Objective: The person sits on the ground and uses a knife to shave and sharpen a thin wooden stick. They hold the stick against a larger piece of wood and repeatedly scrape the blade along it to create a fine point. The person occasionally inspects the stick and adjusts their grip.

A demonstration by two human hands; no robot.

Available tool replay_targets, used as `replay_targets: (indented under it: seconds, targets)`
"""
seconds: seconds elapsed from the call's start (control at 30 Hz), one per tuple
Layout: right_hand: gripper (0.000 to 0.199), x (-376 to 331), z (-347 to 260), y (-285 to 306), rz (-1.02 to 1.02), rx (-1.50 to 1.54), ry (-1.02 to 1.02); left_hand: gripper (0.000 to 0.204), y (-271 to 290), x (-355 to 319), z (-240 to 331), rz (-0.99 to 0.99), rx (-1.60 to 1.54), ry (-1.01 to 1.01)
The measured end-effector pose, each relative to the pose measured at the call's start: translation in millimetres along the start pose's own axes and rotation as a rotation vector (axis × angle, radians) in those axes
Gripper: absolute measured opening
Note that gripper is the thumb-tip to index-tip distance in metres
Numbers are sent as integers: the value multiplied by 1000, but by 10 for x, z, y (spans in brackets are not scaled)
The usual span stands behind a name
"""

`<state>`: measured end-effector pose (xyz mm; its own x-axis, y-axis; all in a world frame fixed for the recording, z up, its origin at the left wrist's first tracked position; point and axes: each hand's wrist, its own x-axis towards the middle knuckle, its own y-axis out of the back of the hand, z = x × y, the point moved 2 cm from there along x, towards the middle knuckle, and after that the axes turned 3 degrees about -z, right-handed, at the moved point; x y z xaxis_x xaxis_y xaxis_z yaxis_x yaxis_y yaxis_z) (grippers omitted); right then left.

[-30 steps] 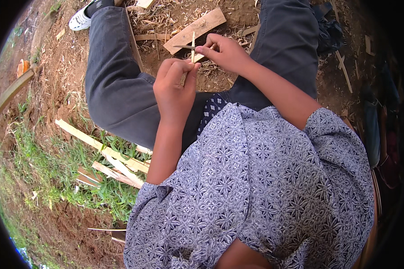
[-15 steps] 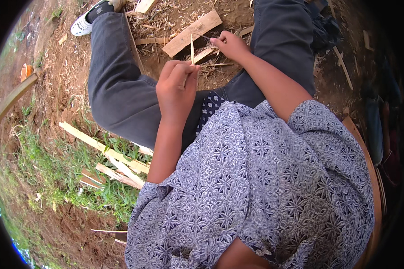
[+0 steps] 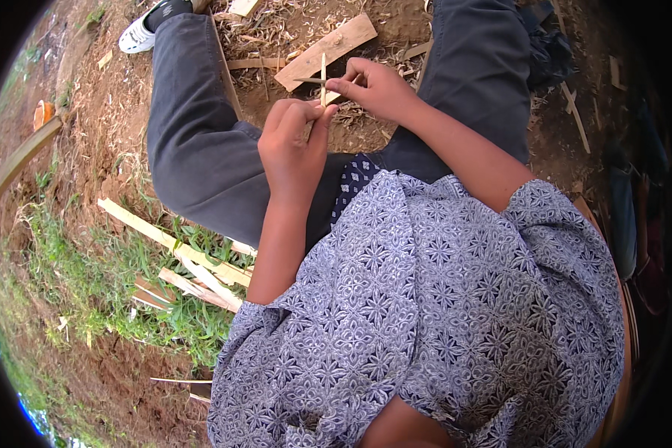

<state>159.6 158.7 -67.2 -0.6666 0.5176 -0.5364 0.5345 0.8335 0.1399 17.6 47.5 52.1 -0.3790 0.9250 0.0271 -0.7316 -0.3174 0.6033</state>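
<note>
My left hand (image 3: 294, 142) is closed in a pinch around the lower end of a thin, pale wooden stick (image 3: 323, 66), which points away from me with a tapered tip. My right hand (image 3: 375, 88) is closed on a small knife, its handle hidden in the fingers. The narrow dark blade (image 3: 308, 80) lies across the stick, pointing left, just beyond my left fingertips. Both hands are over the ground between my spread legs.
A flat wooden board (image 3: 327, 52) lies on the shaving-covered soil beyond my hands. Split wood strips (image 3: 173, 245) rest on grass to my left. A curved pole (image 3: 19, 172) and an orange object (image 3: 43, 114) are farther left. Dark crumpled plastic (image 3: 549, 56) lies beyond my right leg.
My right hand has moved nearer and slightly left, bringing the knife blade from beyond the stick's tip to across the stick. My left hand keeps its pinch, almost in place.
</note>
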Motion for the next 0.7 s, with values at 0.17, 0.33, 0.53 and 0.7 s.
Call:
replay_targets:
  seconds: [0.17,0.33,0.53,0.7]
  targets:
    - [58,29,8,53,-12,-158,-65,19,-3,-28,-5,-4,10,3]
    - [59,208,449,192,117,-306,-262,19,-28,19,52,-22,-31,-2]
    - [61,224,294,65,137,-95,-91,19,-19,-31,1,-17,-7,-16]
    - [41,-2,3,-10,6,132,73,18,-28,-15,-3,-17,-39,-19]
